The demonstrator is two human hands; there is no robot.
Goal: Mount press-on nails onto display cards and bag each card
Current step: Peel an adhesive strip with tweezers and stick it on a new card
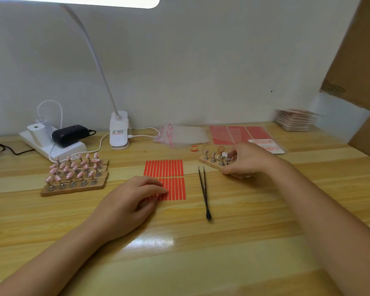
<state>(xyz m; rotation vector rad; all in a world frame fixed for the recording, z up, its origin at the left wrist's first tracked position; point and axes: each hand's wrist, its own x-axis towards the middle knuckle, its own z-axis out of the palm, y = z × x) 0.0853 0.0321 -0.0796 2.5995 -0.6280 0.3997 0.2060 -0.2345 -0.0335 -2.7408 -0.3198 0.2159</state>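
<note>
Gripping the small wooden stand (217, 164) at its near edge, my right hand (247, 160) held it on the worktop (222, 242); my left hand (128, 201) lay relaxed, fingertips on the red adhesive strips (168, 167). Pink nails (77, 169) waited left; I judged steady, level lifting best.

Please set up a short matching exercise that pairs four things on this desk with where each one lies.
Things:
1. black tweezers
2. holder strips with pink nails
3. sheet of red strips
4. stack of bagged cards

Places:
A. far right, against the wall
B. partly under the left hand
C. in front of the white power strip
D. between the red sheet and the right hand

Pairs: 1-D, 2-C, 3-B, 4-A
</note>
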